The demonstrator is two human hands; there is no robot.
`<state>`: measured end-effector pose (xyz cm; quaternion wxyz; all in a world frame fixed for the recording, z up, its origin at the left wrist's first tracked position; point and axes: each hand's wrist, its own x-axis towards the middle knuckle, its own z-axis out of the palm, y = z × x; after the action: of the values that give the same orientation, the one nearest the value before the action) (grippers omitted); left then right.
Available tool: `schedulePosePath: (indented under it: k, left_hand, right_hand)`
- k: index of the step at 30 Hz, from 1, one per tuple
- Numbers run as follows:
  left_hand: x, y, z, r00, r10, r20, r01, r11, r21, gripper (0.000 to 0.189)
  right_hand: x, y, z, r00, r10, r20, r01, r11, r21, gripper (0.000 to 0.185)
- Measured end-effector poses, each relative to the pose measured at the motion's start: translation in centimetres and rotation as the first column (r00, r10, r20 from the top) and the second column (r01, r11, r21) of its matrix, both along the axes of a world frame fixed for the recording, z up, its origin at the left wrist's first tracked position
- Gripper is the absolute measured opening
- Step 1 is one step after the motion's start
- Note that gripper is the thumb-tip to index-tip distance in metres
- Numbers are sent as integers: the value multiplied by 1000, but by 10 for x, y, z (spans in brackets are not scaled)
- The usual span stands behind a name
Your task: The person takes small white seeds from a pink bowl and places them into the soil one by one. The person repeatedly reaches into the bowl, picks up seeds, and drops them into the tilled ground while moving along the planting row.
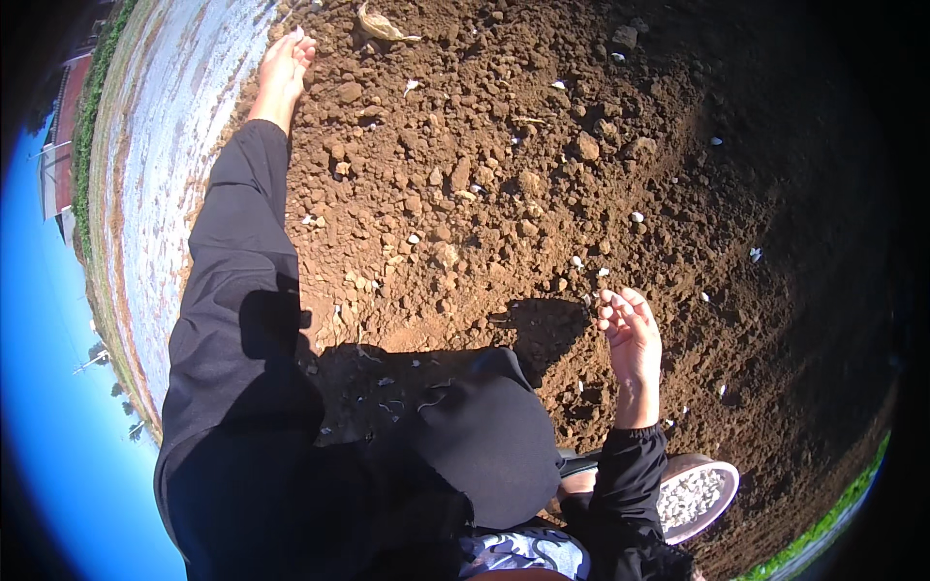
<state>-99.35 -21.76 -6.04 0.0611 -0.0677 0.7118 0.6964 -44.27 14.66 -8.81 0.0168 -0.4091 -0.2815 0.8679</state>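
My left hand reaches out to the far upper left over the soil, a small whitish clove held at its fingertips. Nearer my body on the right, my right hand is raised above the soil, its fingers closed around small pale cloves that look like garlic. Several white cloves lie scattered over the brown, clumpy soil. A round pinkish basin full of such pale cloves rests on the ground beside my right forearm, which partly hides it.
A dry pale husk lies at the top, near my left hand. White sheeting runs along the ground on the left, with greenery and a red-roofed building beyond. My knee, in dark cloth, is in front of me.
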Motion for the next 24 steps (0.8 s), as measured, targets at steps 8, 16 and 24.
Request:
schedulePosePath:
  k: [8, 16, 24]
  left_hand:
    - [109, 98, -31, 968, -233, 89, 229, 972, 48, 28]
    - [259, 239, -58, 630, -776, 27, 758, 606, -242, 18]
    - [268, 277, -105, 796, -604, 37, 534, 673, -512, 34]
  right_hand:
    - [-8, 12, 3, 985, -40, -166, 46, 999, 29, 23]
    - [-2, 26, 3, 947, -193, -257, 136, 965, -226, 28]
    - [5, 93, -5, 945, -266, -191, 278, 960, 38, 37]
